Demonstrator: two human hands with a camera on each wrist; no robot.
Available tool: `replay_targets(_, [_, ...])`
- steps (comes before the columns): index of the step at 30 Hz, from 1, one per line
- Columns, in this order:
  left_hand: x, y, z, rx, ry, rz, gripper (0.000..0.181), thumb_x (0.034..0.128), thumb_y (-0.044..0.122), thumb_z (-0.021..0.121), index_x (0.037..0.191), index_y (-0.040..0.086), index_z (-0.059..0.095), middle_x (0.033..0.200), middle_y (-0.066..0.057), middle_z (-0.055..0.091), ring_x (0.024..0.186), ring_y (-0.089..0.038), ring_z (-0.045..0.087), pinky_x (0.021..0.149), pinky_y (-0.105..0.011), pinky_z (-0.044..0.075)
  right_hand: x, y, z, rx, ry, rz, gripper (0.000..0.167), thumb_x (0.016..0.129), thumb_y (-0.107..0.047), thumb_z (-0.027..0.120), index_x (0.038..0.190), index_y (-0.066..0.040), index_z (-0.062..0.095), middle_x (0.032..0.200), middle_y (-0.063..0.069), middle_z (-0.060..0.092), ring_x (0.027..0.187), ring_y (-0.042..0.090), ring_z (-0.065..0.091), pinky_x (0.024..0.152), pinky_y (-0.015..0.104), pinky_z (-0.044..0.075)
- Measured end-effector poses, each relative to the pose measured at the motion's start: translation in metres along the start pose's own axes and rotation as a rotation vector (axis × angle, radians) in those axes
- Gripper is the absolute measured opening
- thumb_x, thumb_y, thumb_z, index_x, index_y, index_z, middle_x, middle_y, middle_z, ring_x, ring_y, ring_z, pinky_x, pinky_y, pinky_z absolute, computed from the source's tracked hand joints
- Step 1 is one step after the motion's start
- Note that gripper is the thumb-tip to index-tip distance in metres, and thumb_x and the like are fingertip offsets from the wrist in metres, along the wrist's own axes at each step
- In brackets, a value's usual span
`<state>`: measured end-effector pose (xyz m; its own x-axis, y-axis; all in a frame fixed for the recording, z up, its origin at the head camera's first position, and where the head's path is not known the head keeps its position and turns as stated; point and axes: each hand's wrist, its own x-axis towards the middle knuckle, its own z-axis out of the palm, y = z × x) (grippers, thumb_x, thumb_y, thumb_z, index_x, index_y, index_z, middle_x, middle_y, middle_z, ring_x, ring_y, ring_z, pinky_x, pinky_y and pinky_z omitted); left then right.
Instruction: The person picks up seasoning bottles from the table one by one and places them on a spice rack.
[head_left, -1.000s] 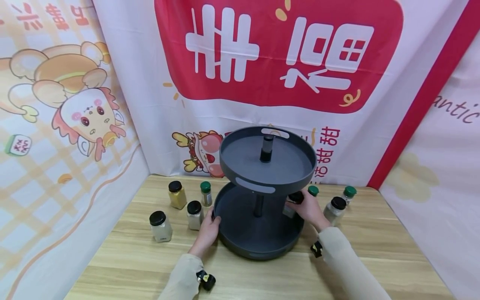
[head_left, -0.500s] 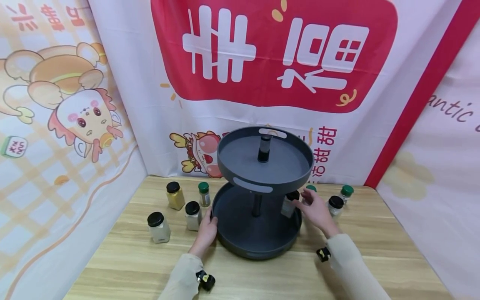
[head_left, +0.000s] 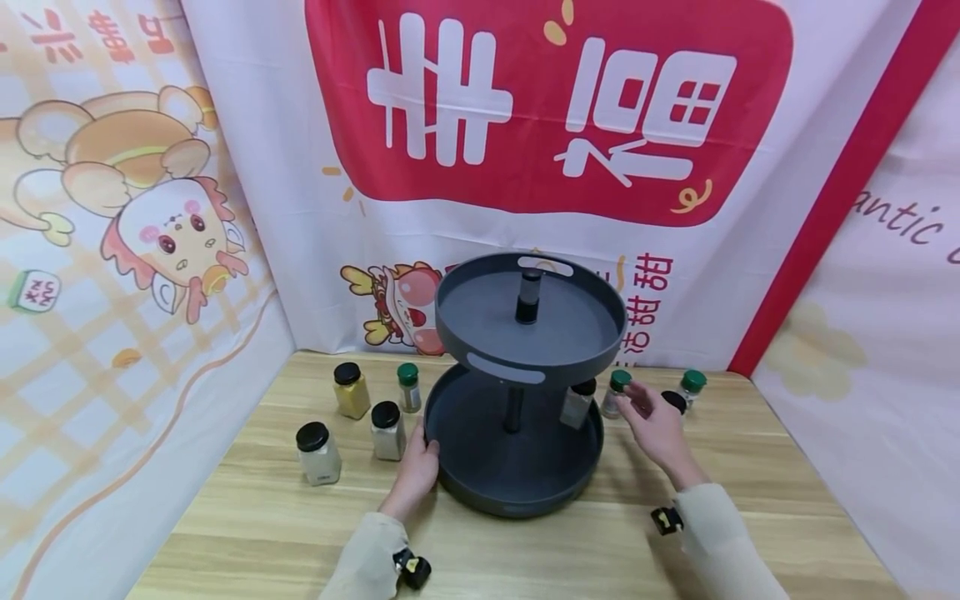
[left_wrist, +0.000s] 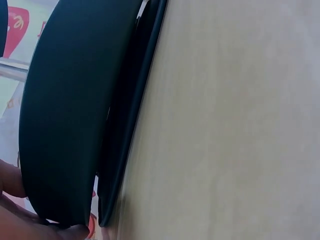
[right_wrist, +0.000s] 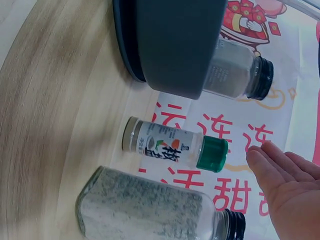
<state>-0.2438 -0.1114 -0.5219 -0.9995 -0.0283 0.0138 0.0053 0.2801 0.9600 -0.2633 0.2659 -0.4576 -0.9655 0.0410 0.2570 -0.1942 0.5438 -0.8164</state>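
A dark grey two-tier round tray [head_left: 517, 492] stands on the table, and a black-capped jar [head_left: 576, 407] stands at the right of its lower tier. The left hand [head_left: 414, 471] grips the left rim of that tier; in the left wrist view its fingers curl round the tray wall [left_wrist: 65, 125]. The right hand [head_left: 660, 429] is right of the tray, fingers extended and holding nothing, beside a green-capped bottle [head_left: 615, 396]. In the right wrist view, the right hand [right_wrist: 292, 190] is just off the green cap [right_wrist: 213, 154], not touching it.
Left of the tray stand a yellow jar [head_left: 352, 396], a green-capped bottle [head_left: 409, 388] and two black-capped jars [head_left: 319, 458], [head_left: 387, 433]. At the right, another green-capped bottle [head_left: 692, 385] stands behind a black-capped jar [right_wrist: 150, 207]. A printed cloth [head_left: 525, 208] hangs behind the table.
The right hand has let go of the black-capped jar, leaving it in the lower tier, and has moved right beside the green-capped bottle. The left hand stays on the rim.
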Motion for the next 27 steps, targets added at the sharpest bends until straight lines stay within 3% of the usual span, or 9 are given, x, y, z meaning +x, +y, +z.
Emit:
replay_targets(7, [-0.004, -0.002, 0.004, 0.029, 0.039, 0.036, 0.057, 0.0975, 0.001, 0.035, 0.149, -0.005, 0.01, 0.154, -0.024, 0.008, 0.141, -0.037, 0.008, 0.112, -0.052, 0.01, -0.003, 0.0, -0.009, -0.014, 0.06, -0.023, 0.059, 0.096, -0.039, 0.052, 0.136, 0.005, 0.043, 0.128, 0.023, 0.054, 0.116, 0.034, 0.053, 0.096, 0.041, 0.044])
replay_targets(10, [-0.006, -0.002, 0.005, 0.035, 0.047, 0.027, 0.058, 0.0975, 0.002, 0.036, 0.149, -0.004, 0.01, 0.154, -0.024, 0.01, 0.14, -0.038, 0.01, 0.112, -0.053, 0.011, -0.003, 0.002, -0.011, -0.029, 0.123, -0.065, 0.049, 0.097, -0.029, 0.054, 0.132, 0.006, 0.048, 0.124, 0.023, 0.057, 0.111, 0.034, 0.057, 0.09, 0.022, 0.047])
replay_targets(13, [-0.008, -0.002, 0.006, 0.043, 0.051, 0.006, 0.058, 0.0979, 0.004, 0.037, 0.149, -0.003, 0.01, 0.154, -0.024, 0.011, 0.14, -0.038, 0.011, 0.112, -0.053, 0.012, -0.003, 0.003, -0.014, -0.071, 0.206, -0.119, 0.038, 0.095, -0.018, 0.058, 0.125, 0.005, 0.055, 0.117, 0.022, 0.061, 0.103, 0.031, 0.06, 0.08, 0.005, 0.042])
replay_targets(18, [-0.005, -0.001, 0.005, -0.001, 0.056, -0.001, 0.058, 0.0969, 0.002, 0.038, 0.148, -0.006, 0.013, 0.152, -0.027, 0.014, 0.139, -0.04, 0.014, 0.111, -0.053, 0.013, -0.001, 0.006, -0.022, -0.176, 0.305, -0.193, 0.026, 0.092, -0.009, 0.061, 0.115, 0.004, 0.063, 0.107, 0.018, 0.066, 0.09, 0.028, 0.063, 0.072, 0.001, 0.037])
replay_targets(20, [-0.003, -0.001, 0.005, -0.046, 0.052, -0.001, 0.056, 0.0968, 0.001, 0.038, 0.147, -0.008, 0.014, 0.15, -0.03, 0.016, 0.138, -0.041, 0.015, 0.111, -0.053, 0.014, 0.0, 0.009, -0.026, -0.223, 0.319, -0.222, 0.025, 0.091, -0.008, 0.062, 0.113, 0.003, 0.065, 0.105, 0.017, 0.067, 0.088, 0.027, 0.064, 0.071, 0.002, 0.038])
replay_targets(22, [-0.001, -0.001, 0.003, -0.073, 0.047, -0.008, 0.053, 0.0976, 0.001, 0.036, 0.146, -0.009, 0.016, 0.149, -0.03, 0.019, 0.137, -0.041, 0.018, 0.111, -0.053, 0.015, 0.002, 0.012, -0.03, -0.27, 0.324, -0.25, 0.024, 0.09, -0.007, 0.063, 0.112, 0.003, 0.066, 0.103, 0.018, 0.068, 0.087, 0.028, 0.065, 0.072, 0.01, 0.045])
replay_targets(25, [0.003, 0.0, 0.002, -0.083, 0.044, -0.012, 0.05, 0.0982, 0.003, 0.035, 0.144, -0.01, 0.02, 0.146, -0.032, 0.025, 0.135, -0.042, 0.023, 0.11, -0.053, 0.019, 0.003, 0.019, -0.035, -0.316, 0.323, -0.263, 0.025, 0.087, -0.005, 0.065, 0.111, 0.005, 0.065, 0.102, 0.021, 0.067, 0.087, 0.033, 0.065, 0.076, 0.033, 0.052])
replay_targets(27, [0.006, 0.0, 0.001, -0.081, 0.038, -0.021, 0.048, 0.099, 0.005, 0.035, 0.143, -0.009, 0.023, 0.145, -0.031, 0.027, 0.135, -0.042, 0.025, 0.11, -0.053, 0.02, 0.003, 0.023, -0.037, -0.341, 0.312, -0.247, 0.028, 0.086, -0.006, 0.065, 0.111, 0.007, 0.063, 0.104, 0.024, 0.065, 0.089, 0.037, 0.063, 0.078, 0.048, 0.05])
